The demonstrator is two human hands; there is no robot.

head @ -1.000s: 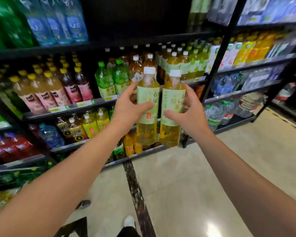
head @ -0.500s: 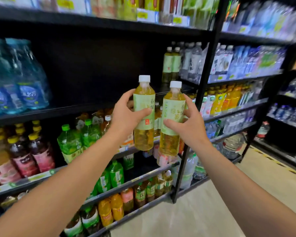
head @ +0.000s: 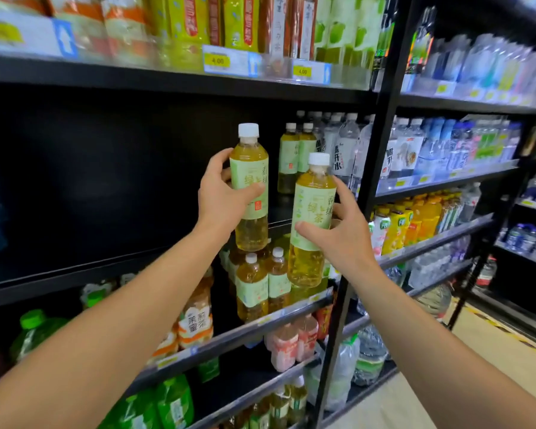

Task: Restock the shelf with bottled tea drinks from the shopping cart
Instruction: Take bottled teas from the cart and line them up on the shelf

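Each hand carries one upright green tea bottle with a white cap and pale green label. My left hand (head: 218, 196) grips the higher bottle (head: 249, 168), held in front of a dark, mostly bare shelf (head: 106, 267). My right hand (head: 342, 236) grips the lower bottle (head: 311, 218), just right of the first. Two matching tea bottles (head: 296, 156) stand at the back right of that same shelf, beside clear water bottles (head: 342, 150). The shopping cart is out of view.
A black upright post (head: 381, 168) divides this bay from the water and juice bay on the right. More tea bottles (head: 260, 286) fill the shelf below. Price tags (head: 226, 61) line the packed shelf above. Pale floor lies at the lower right.
Both bottles have gone up from the lower shelves to the dark shelf's level. The left bottle now sits higher than the right one, and the view has tilted upward.
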